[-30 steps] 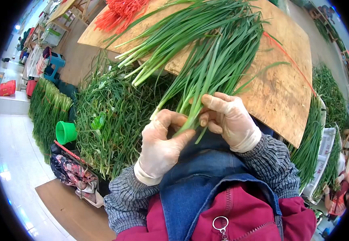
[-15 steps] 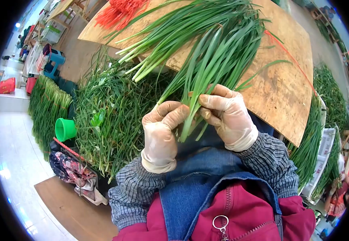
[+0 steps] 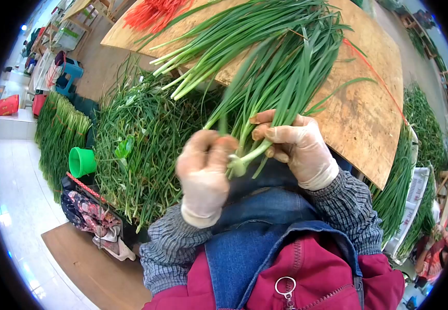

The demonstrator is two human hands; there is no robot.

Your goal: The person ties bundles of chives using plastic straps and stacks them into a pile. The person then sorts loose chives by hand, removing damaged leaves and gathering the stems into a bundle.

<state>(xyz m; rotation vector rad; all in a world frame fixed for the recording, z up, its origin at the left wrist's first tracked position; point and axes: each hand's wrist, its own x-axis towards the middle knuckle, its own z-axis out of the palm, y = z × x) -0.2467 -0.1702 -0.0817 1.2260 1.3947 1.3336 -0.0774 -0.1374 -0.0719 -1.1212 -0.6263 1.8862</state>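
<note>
My right hand (image 3: 296,144), in a pale, soiled glove, is closed around a few long green chives (image 3: 257,151) near their pale lower stems. The stem ends point down to the left, over my lap. Beside them my left hand (image 3: 203,168), also gloved, is blurred by motion. Its fingers are curled in, and a smeared green strip shows just above the fingertips; what they pinch is unclear. Beyond both hands, a heap of chives (image 3: 286,51) lies across the wooden board (image 3: 361,116), stems toward the left.
Red ties (image 3: 154,14) lie at the board's far left. Loose leaves (image 3: 136,150) are piled left of my hands, near a green cup (image 3: 82,161). Bundled chives (image 3: 61,134) stand farther left. A white crate (image 3: 415,201) with greens stands at right, near another person (image 3: 433,253).
My left hand has shifted slightly left and now blurs. The held stems have swung from nearly upright to a slant, their ends toward the left. My right hand has moved slightly to the right.
</note>
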